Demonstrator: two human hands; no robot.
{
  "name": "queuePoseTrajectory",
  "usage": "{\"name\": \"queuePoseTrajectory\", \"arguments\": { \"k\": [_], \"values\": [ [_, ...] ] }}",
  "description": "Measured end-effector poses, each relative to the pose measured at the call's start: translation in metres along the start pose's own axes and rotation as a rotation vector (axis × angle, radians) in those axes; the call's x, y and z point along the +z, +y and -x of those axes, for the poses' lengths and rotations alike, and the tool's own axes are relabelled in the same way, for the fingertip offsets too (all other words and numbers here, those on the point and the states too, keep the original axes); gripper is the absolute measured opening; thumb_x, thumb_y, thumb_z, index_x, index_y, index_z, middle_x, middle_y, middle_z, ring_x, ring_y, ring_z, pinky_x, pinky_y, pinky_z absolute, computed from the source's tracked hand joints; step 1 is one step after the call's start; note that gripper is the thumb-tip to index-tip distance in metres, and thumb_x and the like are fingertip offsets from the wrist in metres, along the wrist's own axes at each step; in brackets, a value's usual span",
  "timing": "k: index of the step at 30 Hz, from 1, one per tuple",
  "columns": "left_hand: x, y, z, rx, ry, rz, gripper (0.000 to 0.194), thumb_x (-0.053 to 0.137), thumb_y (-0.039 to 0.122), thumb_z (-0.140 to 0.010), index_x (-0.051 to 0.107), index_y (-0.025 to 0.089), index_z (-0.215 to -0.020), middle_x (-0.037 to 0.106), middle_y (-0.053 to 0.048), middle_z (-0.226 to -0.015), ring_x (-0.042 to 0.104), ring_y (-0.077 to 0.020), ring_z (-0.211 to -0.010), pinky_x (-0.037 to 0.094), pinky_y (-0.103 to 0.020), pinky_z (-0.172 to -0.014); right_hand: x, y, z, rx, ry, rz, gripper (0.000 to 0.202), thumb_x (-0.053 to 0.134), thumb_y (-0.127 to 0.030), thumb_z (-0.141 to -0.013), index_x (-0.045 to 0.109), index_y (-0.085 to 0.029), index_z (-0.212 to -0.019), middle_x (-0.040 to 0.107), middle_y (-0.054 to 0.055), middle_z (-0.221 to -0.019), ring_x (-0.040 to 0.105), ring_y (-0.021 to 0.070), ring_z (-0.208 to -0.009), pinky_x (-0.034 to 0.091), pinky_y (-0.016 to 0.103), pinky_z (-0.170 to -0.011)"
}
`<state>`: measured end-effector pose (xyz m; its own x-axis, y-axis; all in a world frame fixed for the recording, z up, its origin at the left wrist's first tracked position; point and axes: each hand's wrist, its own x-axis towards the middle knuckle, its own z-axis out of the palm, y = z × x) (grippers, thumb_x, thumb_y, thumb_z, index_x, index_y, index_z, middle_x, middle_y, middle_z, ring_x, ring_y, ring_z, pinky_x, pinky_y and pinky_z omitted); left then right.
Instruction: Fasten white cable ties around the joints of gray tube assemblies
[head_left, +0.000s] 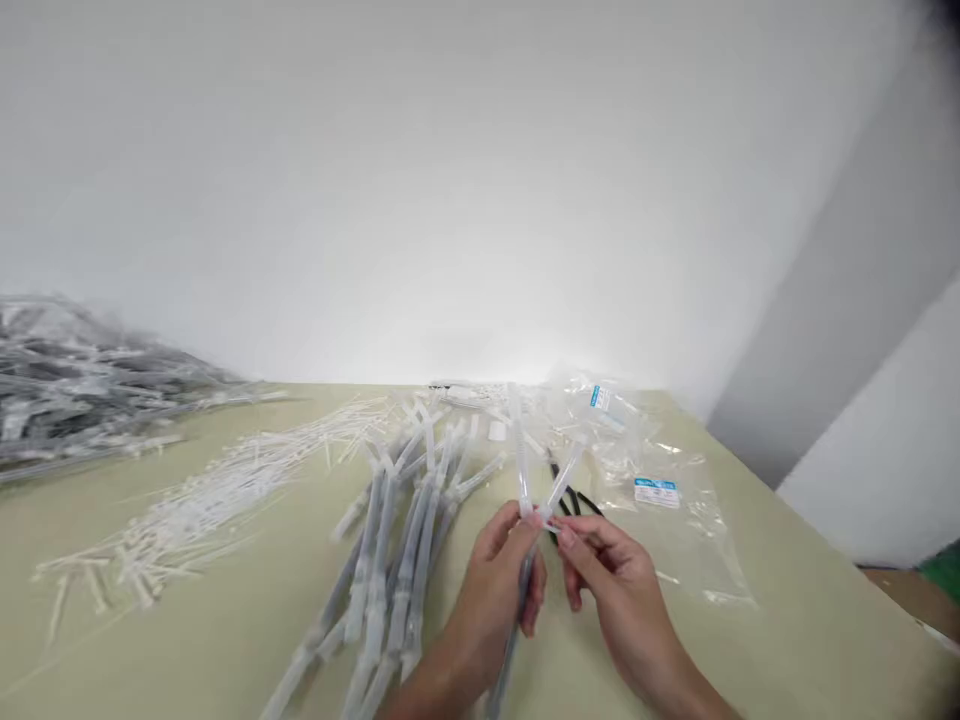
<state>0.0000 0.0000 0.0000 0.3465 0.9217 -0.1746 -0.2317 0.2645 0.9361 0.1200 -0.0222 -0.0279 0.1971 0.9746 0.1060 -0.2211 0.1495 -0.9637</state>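
Observation:
Upright in front of me is a tube assembly (523, 460), with two clear branches spreading in a V above and a grey tube running down below. My left hand (495, 585) is closed around it just under the fork. My right hand (611, 575) pinches a thin white strip (553, 527) at the fork, its fingertips close to my left thumb. Left of my hands lies a bundle of similar grey branched tubes (401, 560). Farther left, many thin white ties (217, 500) are spread over the table (225, 650).
A large heap of grey tubing (82, 375) fills the far left. Clear plastic bags (686, 520) with blue-white labels lie at the right. Several black strips (589, 503) rest behind my right hand. A white wall (465, 180) stands behind the table.

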Motion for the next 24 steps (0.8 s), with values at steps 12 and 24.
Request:
{"name": "queuePoseTrajectory", "arguments": {
  "k": [12, 24],
  "values": [
    [0.0011, 0.0012, 0.0029, 0.003, -0.091, 0.035, 0.031, 0.049, 0.050, -0.083, 0.050, 0.019, -0.085, 0.045, 0.008, -0.040, 0.030, -0.0059, -0.027, 0.021, -0.016, -0.028, -0.0030, 0.0019, 0.0016, -0.007, 0.022, -0.075, 0.017, 0.071, -0.033, -0.075, 0.064, -0.018, -0.077, 0.055, -0.004, -0.059, 0.043, 0.0048, -0.042, 0.035, 0.018, -0.039],
    [0.0007, 0.0022, 0.0035, 0.023, -0.148, 0.016, 0.032, 0.047, 0.050, -0.085, 0.051, 0.018, -0.087, 0.047, 0.007, -0.042, 0.030, -0.0053, -0.026, 0.019, -0.016, -0.028, -0.0036, -0.0016, 0.0053, -0.045, 0.047, -0.046, 0.018, 0.070, -0.034, -0.076, 0.067, -0.019, -0.084, 0.052, -0.004, -0.054, 0.045, 0.0065, -0.041, 0.037, 0.019, -0.038]
  ]
}}
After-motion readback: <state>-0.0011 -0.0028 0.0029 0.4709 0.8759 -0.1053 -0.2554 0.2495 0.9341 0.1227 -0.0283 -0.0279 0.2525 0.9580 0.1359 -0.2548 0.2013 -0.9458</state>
